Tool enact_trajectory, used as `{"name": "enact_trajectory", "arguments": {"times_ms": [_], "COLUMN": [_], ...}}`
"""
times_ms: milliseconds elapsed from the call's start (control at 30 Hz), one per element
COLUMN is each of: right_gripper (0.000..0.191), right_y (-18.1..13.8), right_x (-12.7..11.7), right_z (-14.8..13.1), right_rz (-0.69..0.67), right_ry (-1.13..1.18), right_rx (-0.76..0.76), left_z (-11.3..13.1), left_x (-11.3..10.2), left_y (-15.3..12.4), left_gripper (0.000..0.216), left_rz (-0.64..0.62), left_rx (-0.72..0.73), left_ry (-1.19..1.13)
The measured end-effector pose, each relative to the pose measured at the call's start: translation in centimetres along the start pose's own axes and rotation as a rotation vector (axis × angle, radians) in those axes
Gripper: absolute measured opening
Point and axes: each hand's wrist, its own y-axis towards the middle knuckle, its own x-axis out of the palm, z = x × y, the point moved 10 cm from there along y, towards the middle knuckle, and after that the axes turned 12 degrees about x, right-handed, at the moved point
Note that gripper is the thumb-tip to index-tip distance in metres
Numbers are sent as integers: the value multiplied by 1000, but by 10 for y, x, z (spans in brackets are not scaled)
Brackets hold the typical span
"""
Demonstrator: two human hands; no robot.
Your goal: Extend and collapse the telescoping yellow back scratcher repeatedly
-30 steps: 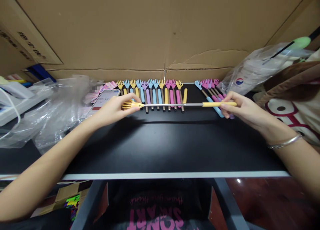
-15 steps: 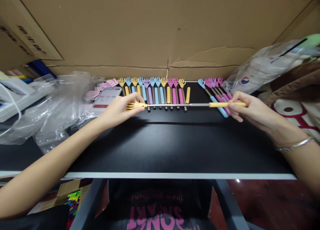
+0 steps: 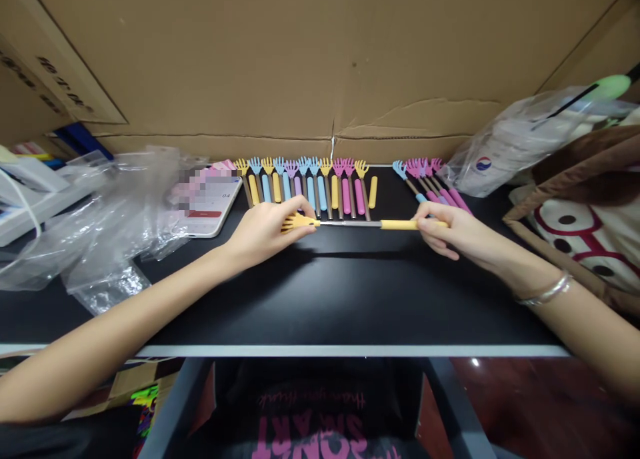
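Observation:
A yellow telescopic back scratcher point(image 3: 357, 224) lies level between my hands, above the black table. My left hand point(image 3: 273, 231) pinches its yellow claw head. My right hand point(image 3: 450, 229) is closed round the end of its yellow handle, and the steel rod shows between them. Behind it, a row of rods with claw heads point(image 3: 327, 189) in yellow, blue, purple and pink lies side by side, with loose coloured grip sleeves point(image 3: 360, 196) between them. Beyond my right hand, several pink back scratchers point(image 3: 440, 182) and a blue one point(image 3: 407, 177) lie slanted in a bunch.
A phone point(image 3: 213, 206) and crumpled clear plastic bags point(image 3: 125, 206) lie at the left. On the right are a bagged cup point(image 3: 495, 152) and a brown-edged cloth bag point(image 3: 565, 226). Cardboard point(image 3: 280, 59) walls the back. The table's pale front edge point(image 3: 320, 350) runs across.
My hands have come closer together, and the visible rod is shorter. The right hand has moved left with the handle; the left hand has moved right with the claw, uncovering more of the phone.

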Motion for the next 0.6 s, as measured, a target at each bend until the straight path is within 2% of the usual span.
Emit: {"name": "enact_trajectory", "arguments": {"times_ms": [167,300,433,600], "right_gripper": [41,43,38,29], "right_y": [6,6,0,-13], "right_x": [13,8,-3,-13], "right_z": [-7,-13,-30,-70], "right_rz": [-18,39,138,360], "right_ry": [23,4,-134,-432], "right_rx": [11,3,-89,-295], "left_z": [3,6,4,-6], "left_x": [1,-3,-5,-13], "left_y": [4,4,2,0], "left_gripper": [22,23,25,30], "left_rz": [13,43,64,117], "left_rx": [8,12,-31,-96], "left_ry": [-2,-31,23,58]}}
